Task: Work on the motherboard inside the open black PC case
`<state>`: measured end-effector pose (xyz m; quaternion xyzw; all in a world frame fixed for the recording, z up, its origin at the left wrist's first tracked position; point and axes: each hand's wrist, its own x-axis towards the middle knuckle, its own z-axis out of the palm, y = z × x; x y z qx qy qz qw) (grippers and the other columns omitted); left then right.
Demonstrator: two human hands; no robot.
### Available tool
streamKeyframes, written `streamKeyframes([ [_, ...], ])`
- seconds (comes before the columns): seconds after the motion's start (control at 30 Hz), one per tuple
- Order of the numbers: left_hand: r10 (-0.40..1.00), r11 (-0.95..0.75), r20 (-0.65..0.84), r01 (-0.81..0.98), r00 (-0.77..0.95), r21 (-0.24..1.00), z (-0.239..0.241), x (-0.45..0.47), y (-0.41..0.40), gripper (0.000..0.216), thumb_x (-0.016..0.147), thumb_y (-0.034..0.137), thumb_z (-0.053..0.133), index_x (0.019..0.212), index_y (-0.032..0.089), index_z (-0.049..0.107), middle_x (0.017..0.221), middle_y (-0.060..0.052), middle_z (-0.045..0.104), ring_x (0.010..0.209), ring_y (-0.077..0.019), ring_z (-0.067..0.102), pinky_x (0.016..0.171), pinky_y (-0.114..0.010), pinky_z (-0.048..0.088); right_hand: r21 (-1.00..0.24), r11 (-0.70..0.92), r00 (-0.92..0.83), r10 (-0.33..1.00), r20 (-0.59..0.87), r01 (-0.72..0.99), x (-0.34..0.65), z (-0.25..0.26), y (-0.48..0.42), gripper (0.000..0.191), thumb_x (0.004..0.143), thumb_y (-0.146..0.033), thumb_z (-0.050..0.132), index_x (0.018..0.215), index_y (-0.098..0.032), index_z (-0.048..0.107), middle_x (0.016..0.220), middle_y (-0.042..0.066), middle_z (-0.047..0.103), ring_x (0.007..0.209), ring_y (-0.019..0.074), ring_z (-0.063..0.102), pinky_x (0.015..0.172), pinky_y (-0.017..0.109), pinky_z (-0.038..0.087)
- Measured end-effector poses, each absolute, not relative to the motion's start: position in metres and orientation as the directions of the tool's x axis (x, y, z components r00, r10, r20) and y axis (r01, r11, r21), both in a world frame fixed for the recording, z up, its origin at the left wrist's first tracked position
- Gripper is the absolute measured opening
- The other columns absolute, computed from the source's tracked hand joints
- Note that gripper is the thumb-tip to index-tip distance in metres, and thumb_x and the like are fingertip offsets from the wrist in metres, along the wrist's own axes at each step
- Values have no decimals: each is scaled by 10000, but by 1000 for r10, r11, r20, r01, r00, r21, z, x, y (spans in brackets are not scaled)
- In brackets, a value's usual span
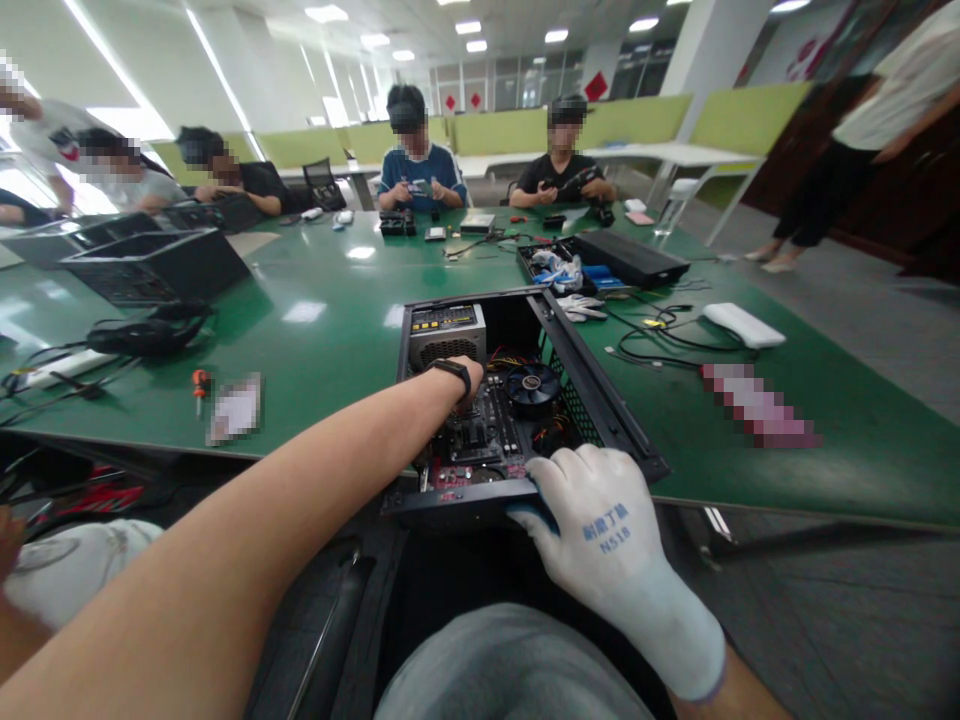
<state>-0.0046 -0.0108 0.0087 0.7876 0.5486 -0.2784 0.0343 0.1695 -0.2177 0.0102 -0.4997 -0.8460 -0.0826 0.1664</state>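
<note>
An open black computer case (600,385) lies at the near edge of the green table (330,320), with its motherboard (480,440), a round CPU fan (531,385) and a power supply (447,335) showing. My left hand (466,378), bare with a black wristband, reaches down inside the case onto the motherboard; its fingers are hidden behind the wrist. My right hand (592,510), in a white glove, grips the near edge of the case with fingers curled over the rim.
An orange-handled screwdriver (200,383) lies at the left. Black cables and a white power strip (744,325) lie at the right, other cases (157,265) and a parts box (570,270) farther back. Several people sit across the table; one stands at far right.
</note>
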Motion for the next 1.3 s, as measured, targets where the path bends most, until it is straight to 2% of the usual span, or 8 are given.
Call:
streamKeyframes([
  [0.3,838,-394,-491,887,238,-242,5,-5,-6,648,442,227,910,1064,132,752,1104,-163,732,1022,-302,684,869,-308,550,-9,481,-443,814,376,876,169,10,-218,284,795,-456,682,948,-222,627,816,50,600,781,233,435,713,365,218],
  [0.5,842,-391,-483,888,239,-241,2,-9,-5,632,476,311,900,1075,174,753,1089,-135,741,985,-270,695,861,-287,546,-18,481,-439,814,380,877,169,10,-218,283,791,-453,686,942,-219,636,809,55,595,774,232,431,705,364,215],
  [0.67,835,-402,-491,885,248,-236,9,-5,-9,658,494,340,896,1104,146,744,1115,-161,728,1038,-300,677,889,-310,540,-14,477,-438,817,376,879,170,9,-218,293,792,-464,680,952,-222,639,807,54,590,774,235,432,703,366,214],
  [0.9,835,-411,-487,879,256,-242,6,-6,-8,627,462,303,906,1061,192,755,1098,-123,739,1026,-273,681,881,-281,533,-15,473,-433,820,374,881,169,9,-218,288,807,-467,662,955,-221,639,815,53,597,773,226,434,705,361,213],
  [1.03,829,-423,-492,874,267,-239,5,-6,-6,628,452,268,909,1052,164,757,1103,-138,736,1015,-275,685,881,-282,535,-19,468,-430,826,365,884,169,10,-218,293,805,-480,662,958,-232,635,828,54,602,784,240,439,709,363,220],
  [1.3,842,-394,-470,897,266,-198,-2,-9,-3,580,450,366,902,982,174,771,1038,-127,753,974,-278,694,875,-306,540,-9,468,-430,821,376,884,168,12,-218,282,802,-469,667,944,-227,640,806,55,598,770,234,438,697,362,207],
])
